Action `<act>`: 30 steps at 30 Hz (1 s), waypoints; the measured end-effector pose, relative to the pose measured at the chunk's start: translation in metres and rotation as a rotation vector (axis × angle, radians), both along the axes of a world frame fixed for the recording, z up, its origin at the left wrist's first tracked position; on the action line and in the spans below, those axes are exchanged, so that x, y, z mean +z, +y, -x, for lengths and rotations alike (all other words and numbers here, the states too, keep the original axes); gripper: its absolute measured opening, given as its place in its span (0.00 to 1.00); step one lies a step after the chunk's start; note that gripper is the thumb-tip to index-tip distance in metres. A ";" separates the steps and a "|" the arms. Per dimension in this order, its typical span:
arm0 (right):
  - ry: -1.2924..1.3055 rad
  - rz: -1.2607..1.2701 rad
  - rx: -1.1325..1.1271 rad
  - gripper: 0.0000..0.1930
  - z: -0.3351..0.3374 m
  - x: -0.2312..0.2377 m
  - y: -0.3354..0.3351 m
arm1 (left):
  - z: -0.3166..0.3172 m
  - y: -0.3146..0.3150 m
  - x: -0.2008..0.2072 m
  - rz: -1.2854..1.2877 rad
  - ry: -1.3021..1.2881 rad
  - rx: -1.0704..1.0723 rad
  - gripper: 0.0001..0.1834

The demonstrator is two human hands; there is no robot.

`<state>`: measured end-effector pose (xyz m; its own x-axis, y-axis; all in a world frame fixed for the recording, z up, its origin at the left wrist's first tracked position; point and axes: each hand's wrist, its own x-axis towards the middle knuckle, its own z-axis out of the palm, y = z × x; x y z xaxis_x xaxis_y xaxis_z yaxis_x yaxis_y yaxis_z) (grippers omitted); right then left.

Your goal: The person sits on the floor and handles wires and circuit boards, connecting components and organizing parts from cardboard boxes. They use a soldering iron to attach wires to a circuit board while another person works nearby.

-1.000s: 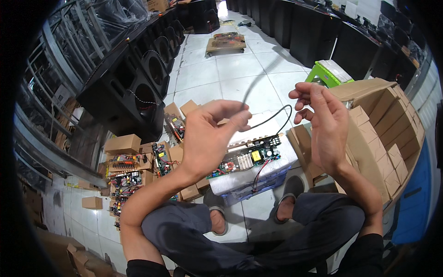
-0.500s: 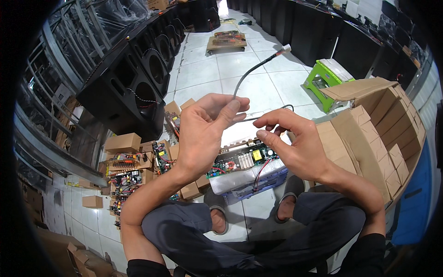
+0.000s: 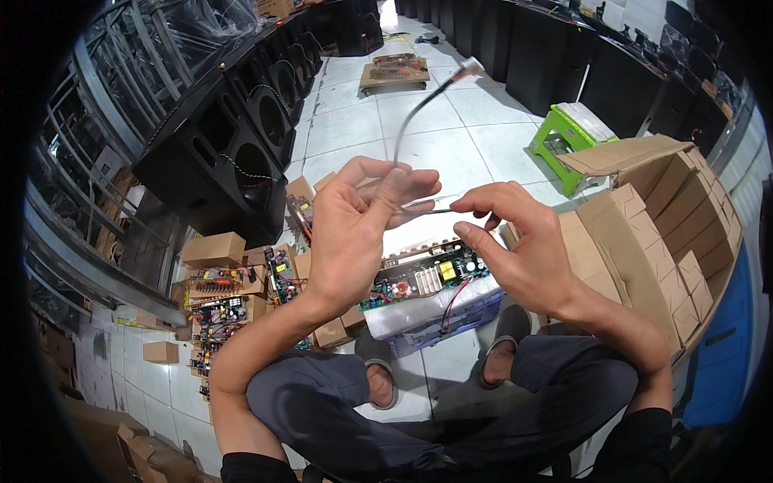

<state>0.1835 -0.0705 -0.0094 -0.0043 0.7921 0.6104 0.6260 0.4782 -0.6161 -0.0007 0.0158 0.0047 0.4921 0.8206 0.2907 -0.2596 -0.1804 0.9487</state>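
My left hand (image 3: 358, 229) pinches a thin dark cable (image 3: 400, 133) between thumb and fingers. One length of it curves up and away to a white connector plug (image 3: 472, 66) with a bit of orange-red below it, blurred by motion. Another stretch runs from my left hand across to the curled fingers of my right hand (image 3: 519, 245), where it disappears behind the index fingertip. The right thumb stands a little apart from that index finger. Below both hands a green circuit board (image 3: 419, 278) with a yellow transformer lies on a foam-topped purple-blue stool or crate (image 3: 443, 322).
More circuit boards (image 3: 221, 314) and small cardboard boxes (image 3: 213, 249) cover the floor at the left. An open carton (image 3: 600, 258) of folded cardboard lies at the right, near a green step stool (image 3: 555, 145). Black speaker cabinets (image 3: 213, 161) line the sides; a low dolly (image 3: 394, 76) stands ahead.
The plug end of the cable has swung left and up. The loop that showed beyond my right hand is out of sight now. My right hand has shifted slightly right.
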 end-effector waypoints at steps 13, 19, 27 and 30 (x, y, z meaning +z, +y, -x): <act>-0.244 -0.324 -0.045 0.15 0.012 0.005 0.002 | -0.004 -0.008 0.003 -0.075 -0.042 -0.177 0.15; -0.277 -0.356 -0.093 0.09 0.010 0.001 0.007 | -0.002 -0.008 0.001 -0.156 -0.040 -0.194 0.11; -0.242 -0.329 -0.203 0.04 0.006 0.003 0.008 | -0.005 -0.016 -0.001 -0.215 -0.031 -0.171 0.09; -0.226 -0.279 -0.221 0.04 0.007 0.005 0.007 | -0.005 -0.013 -0.004 -0.255 -0.006 -0.166 0.08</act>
